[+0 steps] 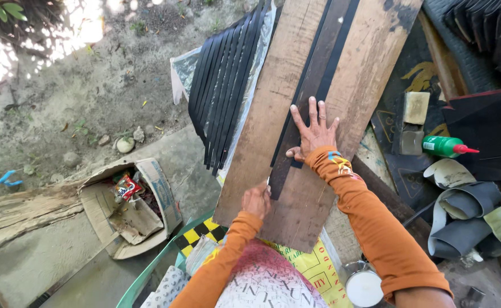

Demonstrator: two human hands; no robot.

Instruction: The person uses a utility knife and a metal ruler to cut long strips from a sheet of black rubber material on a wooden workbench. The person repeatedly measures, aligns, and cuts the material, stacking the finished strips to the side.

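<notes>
Black strip (307,108) on board (273,114): right hand (314,134) fingers splayed flat; left hand (256,201) seemingly clenched at strip's end.

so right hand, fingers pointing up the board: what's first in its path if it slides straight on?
Nothing but more of the black strip it presses flat on the wooden board. Ahead of the right hand the way looks free to the picture's top edge.
</notes>
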